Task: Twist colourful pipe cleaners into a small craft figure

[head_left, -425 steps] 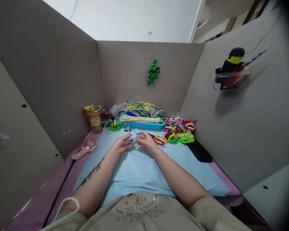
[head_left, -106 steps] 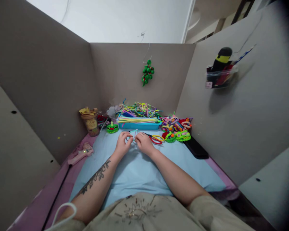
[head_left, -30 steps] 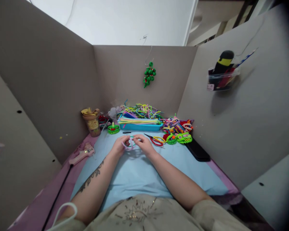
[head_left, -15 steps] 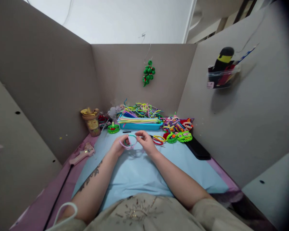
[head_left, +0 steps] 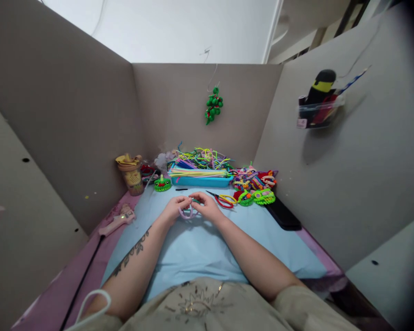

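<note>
My left hand (head_left: 175,210) and my right hand (head_left: 207,207) meet over the light blue mat (head_left: 193,243), fingertips pinched together on a small bent pipe-cleaner loop (head_left: 188,212) of lilac and teal. The loop hangs low between the two hands, just above the mat. Just beyond my right hand lie red and yellow scissors (head_left: 224,199).
At the back stands a blue tray (head_left: 200,180) heaped with coloured pipe cleaners. Finished pipe-cleaner figures (head_left: 257,186) lie to its right, a small green one (head_left: 162,184) and a tan cup (head_left: 131,171) to its left. A pink glue gun (head_left: 116,220) lies left; a black flat object (head_left: 283,215) right.
My hands have drawn closer together and sunk toward the mat. The loop, held up open between them half a second ago, now hangs lower and smaller between my fingers.
</note>
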`<action>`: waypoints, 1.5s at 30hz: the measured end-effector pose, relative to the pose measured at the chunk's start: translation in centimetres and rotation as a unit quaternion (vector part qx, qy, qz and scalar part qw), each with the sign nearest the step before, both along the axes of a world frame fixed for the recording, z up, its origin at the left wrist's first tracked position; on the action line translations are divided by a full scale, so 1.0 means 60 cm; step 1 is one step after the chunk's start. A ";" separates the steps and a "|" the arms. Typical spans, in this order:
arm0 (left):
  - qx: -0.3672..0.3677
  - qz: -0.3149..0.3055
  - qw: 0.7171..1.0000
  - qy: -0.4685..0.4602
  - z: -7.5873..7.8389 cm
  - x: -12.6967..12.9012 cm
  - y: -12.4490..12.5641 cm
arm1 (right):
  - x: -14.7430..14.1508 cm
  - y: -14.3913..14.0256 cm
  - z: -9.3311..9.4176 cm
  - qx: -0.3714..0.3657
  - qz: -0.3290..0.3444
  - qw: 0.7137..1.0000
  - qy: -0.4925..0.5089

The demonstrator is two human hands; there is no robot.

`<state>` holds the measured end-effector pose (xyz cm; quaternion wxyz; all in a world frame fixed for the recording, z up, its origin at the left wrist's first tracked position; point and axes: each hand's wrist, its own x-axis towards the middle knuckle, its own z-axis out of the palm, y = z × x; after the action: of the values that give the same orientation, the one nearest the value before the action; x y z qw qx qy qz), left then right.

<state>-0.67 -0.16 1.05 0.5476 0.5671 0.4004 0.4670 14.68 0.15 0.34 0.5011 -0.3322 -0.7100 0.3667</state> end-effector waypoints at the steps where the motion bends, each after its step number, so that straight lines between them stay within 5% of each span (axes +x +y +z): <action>1: -0.002 -0.003 1.000 0.002 0.001 0.000 -0.001 | 0.000 0.000 0.000 -0.002 -0.001 1.000 -0.002; 45: -0.006 0.015 1.000 -0.014 -0.006 0.005 0.001 | 0.014 0.013 -0.002 -0.041 -0.103 0.994 -0.012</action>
<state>-0.37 -0.10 0.69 0.5496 0.5506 0.4043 0.4810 15.50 0.91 0.22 0.5137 -0.4282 -0.6623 0.3377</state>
